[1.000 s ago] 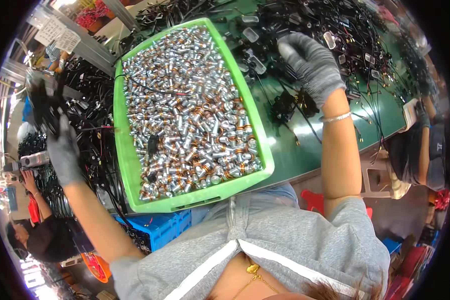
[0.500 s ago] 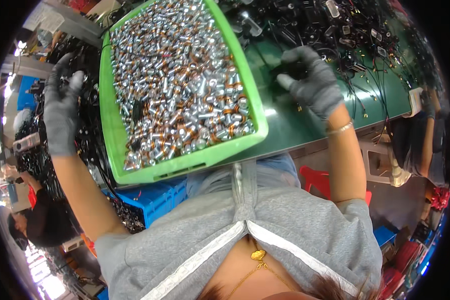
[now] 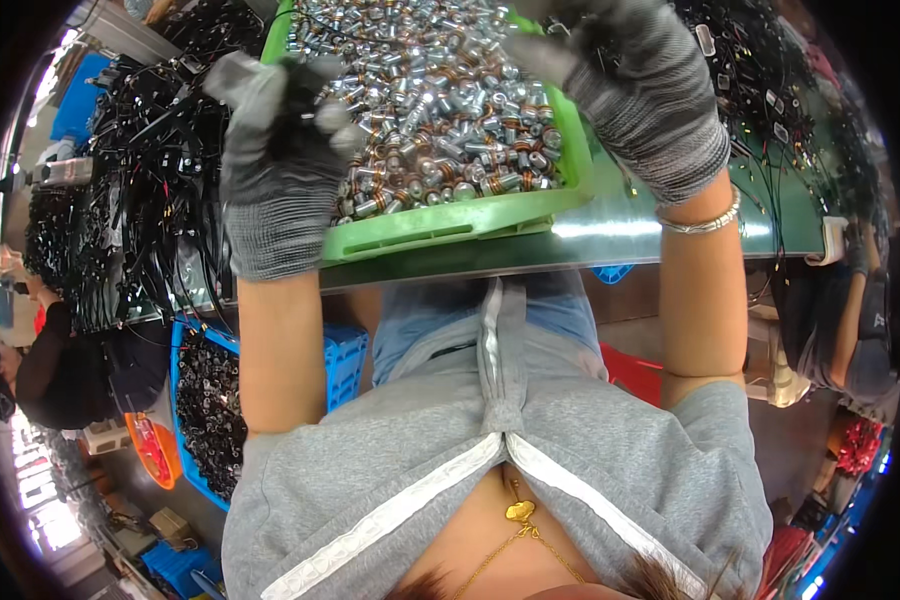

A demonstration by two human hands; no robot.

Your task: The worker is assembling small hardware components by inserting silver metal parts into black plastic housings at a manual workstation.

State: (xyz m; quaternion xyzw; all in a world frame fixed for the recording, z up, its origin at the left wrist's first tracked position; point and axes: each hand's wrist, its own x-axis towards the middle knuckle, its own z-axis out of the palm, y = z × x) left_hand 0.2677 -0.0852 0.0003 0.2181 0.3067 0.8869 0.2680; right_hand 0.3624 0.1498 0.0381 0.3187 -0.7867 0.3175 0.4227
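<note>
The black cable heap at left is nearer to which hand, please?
Left. The left hand is beside the black cable heap; the right hand is farther, at the green plastic tray's right edge.

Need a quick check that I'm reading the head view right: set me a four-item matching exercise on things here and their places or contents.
1. green tray
2. blue crate
3. black cables
4. bracelet

A. around the right wrist
B. holding small black pieces
C. filled with silvery metal parts
D. heaped to the left of the tray

Pairs: 1-C, 2-B, 3-D, 4-A
</note>
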